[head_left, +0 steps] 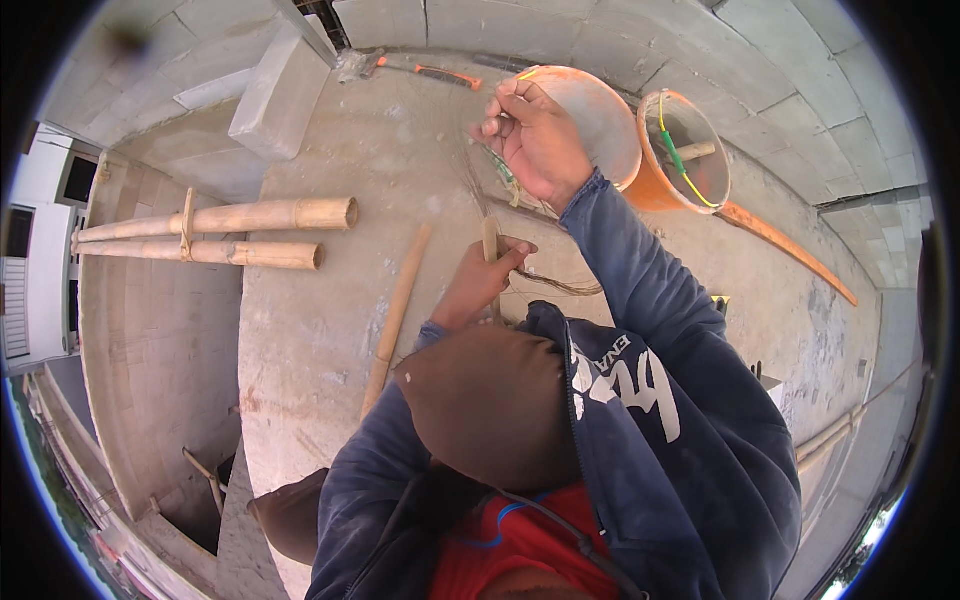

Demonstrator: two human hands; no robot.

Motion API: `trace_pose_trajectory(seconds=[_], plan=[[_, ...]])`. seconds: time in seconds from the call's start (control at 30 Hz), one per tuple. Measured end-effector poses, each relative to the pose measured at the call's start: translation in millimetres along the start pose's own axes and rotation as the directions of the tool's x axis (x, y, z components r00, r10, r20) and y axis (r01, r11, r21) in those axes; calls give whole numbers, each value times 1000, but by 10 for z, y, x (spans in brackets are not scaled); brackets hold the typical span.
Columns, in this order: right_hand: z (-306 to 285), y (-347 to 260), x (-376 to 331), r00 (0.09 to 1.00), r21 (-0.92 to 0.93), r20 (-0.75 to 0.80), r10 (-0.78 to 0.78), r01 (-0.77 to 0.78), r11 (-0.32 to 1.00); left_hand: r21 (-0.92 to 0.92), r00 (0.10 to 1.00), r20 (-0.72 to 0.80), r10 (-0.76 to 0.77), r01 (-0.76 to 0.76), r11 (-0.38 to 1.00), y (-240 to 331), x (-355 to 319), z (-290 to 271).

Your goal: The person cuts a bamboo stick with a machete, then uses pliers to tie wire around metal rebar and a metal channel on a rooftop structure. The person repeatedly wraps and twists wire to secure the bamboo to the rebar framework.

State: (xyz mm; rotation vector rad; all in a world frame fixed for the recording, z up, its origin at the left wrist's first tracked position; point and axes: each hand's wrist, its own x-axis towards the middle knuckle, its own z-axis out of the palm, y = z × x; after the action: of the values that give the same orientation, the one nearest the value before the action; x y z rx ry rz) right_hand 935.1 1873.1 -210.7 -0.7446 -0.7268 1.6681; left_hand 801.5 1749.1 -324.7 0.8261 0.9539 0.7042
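My left hand (487,277) is closed around a short upright piece of split bamboo or wood (490,240) in front of my knee. A bundle of thin dark wire (560,287) runs out from that hand to the right. Loose fine strands (472,180) rise from the bamboo piece toward the far side. Farther off and higher, my right hand (535,140) has its fingers curled together, palm side partly showing. Whether a strand sits between those fingertips is too fine to make out. The right hand overlaps the near side of a round orange-rimmed basin (600,105).
An orange bucket (655,185) with a yellow-green handle stands beside the basin. A tool with an orange-and-black handle (447,76) lies by the back wall. Bamboo poles (270,215) jut over an opening at left. A stick (397,310), a grey block (280,95) and a long wooden strip (790,250) lie around.
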Motion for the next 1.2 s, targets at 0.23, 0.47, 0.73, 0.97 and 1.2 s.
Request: trace_pose_trajectory(seconds=[0.23,0.47,0.73,0.97,1.2], plan=[[238,-377,168,996,-391,49,-74,88,916,-164,993,-90,81,-95,982,28,31,-331],[-592,30,-872,982,-963,-107,-157,-64,261,-338,988,-150,44,-93,936,92,17,-359],[-1035,746,-1898,903,-855,415,-107,347,-387,-518,978,-199,61,-158,841,220,144,-349],[-903,423,-1710,928,-937,298,-224,329,119,-513,988,-81,135,-157,844,388,75,-491],[-994,-268,-1836,991,-859,83,107,17,511,-637,958,-264,111,-259,726,339,242,-863]])
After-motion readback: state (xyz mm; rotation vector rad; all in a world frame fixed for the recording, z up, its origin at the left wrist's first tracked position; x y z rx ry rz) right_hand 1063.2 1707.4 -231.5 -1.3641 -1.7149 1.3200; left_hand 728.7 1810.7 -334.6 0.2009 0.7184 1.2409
